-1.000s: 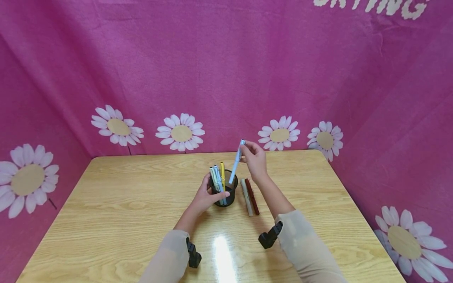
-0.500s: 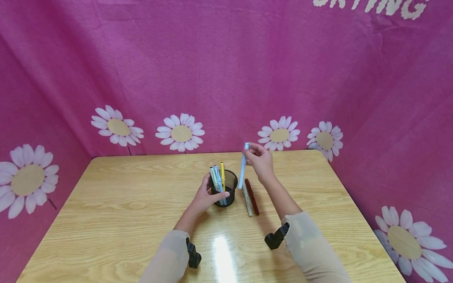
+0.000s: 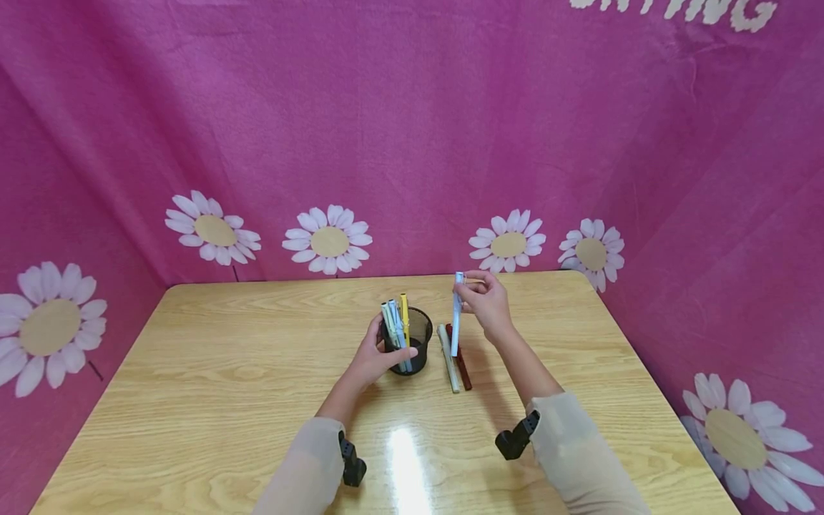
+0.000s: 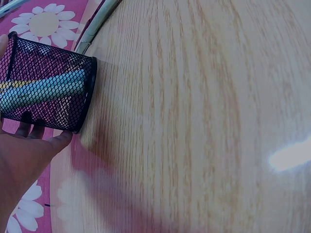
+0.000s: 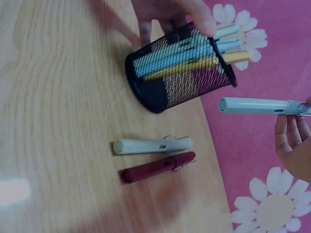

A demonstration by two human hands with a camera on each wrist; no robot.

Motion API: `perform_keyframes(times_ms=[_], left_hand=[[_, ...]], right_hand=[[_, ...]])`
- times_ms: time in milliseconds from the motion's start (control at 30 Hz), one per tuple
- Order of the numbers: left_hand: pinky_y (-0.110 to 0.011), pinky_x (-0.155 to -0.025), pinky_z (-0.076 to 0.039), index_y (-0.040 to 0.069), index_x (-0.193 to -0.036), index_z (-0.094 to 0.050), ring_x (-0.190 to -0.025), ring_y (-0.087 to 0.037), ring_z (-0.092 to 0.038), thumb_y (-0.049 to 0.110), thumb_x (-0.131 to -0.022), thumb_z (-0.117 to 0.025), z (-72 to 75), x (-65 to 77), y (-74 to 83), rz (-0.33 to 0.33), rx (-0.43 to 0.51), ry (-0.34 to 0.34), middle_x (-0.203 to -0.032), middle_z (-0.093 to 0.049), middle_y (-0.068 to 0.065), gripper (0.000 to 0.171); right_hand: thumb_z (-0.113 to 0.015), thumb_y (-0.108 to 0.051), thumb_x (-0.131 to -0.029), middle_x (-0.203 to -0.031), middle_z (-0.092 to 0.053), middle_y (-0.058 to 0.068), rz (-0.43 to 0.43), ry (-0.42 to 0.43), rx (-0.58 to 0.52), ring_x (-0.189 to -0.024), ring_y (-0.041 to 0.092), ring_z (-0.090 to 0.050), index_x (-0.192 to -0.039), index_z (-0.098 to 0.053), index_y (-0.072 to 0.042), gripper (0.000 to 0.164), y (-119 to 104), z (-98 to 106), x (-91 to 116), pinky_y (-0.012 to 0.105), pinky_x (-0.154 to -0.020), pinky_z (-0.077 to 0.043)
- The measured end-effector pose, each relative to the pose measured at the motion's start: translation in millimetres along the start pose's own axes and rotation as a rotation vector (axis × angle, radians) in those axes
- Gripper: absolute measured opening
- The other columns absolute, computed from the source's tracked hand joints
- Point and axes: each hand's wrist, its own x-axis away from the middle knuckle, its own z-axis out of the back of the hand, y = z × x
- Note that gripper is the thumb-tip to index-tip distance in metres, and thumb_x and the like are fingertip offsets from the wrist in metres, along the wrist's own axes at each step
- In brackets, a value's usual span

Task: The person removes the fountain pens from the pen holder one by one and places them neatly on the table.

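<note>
My left hand (image 3: 375, 361) grips a black mesh pen cup (image 3: 421, 329) from its left side, the thumb across the near wall. Pale green, light blue and yellow pens (image 3: 404, 313) lean together at the cup's left; their lower lengths show through the mesh (image 5: 182, 60). To the right, my right hand (image 3: 491, 306) pinches a light blue pen (image 3: 455, 332) near its clip end. That pen hangs nearly upright above the table, its lower end overlapping two pens lying side by side: a pale grey-green pen (image 5: 146, 146) and a dark red pen (image 5: 155, 168).
The wooden table (image 3: 244, 400) reaches back to a pink cloth backdrop (image 3: 412, 143) printed with white daisies. A light reflection (image 3: 407, 465) shines near the front. Black wrist cameras (image 3: 517, 435) are strapped over both beige sleeves.
The right hand has carried the light blue pen rightward from over the cup and somewhat lower, to above the two lying pens. The pen has turned more upright. Left hand and cup stay put.
</note>
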Motion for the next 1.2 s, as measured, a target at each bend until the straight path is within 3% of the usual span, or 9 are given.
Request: perform_keyframes(times_ms=[767,1000,1200], left_hand=[[-0.048,-0.104,-0.038,0.017,-0.15,-0.012,-0.134,-0.039,-0.035,0.017,-0.079,-0.075,1.0,-0.9,-1.2,-0.014,-0.005,-0.014,-0.15,-0.029,-0.018,0.095],[-0.05,-0.106,-0.036,0.024,-0.15,-0.013,-0.136,-0.037,-0.033,0.021,-0.077,-0.078,1.2,-17.1,-24.1,-0.013,-0.002,0.005,-0.151,-0.028,-0.014,0.098],[-0.048,-0.105,-0.038,0.026,-0.149,-0.016,-0.133,-0.036,-0.037,0.024,-0.076,-0.079,-0.2,-18.4,-28.8,-0.03,-0.007,0.029,-0.149,-0.032,-0.012,0.096]], right_hand=[[-0.061,-0.008,-0.089,-0.076,-0.054,-0.009,-0.062,0.037,0.104,-0.066,0.0,-0.055,-0.122,-0.053,0.004,0.036,30.4,30.8,1.6,0.02,-0.06,-0.052],[-0.063,-0.012,-0.089,-0.078,-0.054,-0.008,-0.095,0.055,0.15,-0.066,0.0,-0.055,-0.121,-0.055,0.003,0.036,39.2,37.9,1.5,0.02,-0.062,-0.053],[-0.063,-0.012,-0.089,-0.077,-0.055,-0.009,-0.109,0.056,0.173,-0.065,0.0,-0.055,-0.12,-0.056,0.003,0.035,46.1,42.8,1.6,0.021,-0.063,-0.053]])
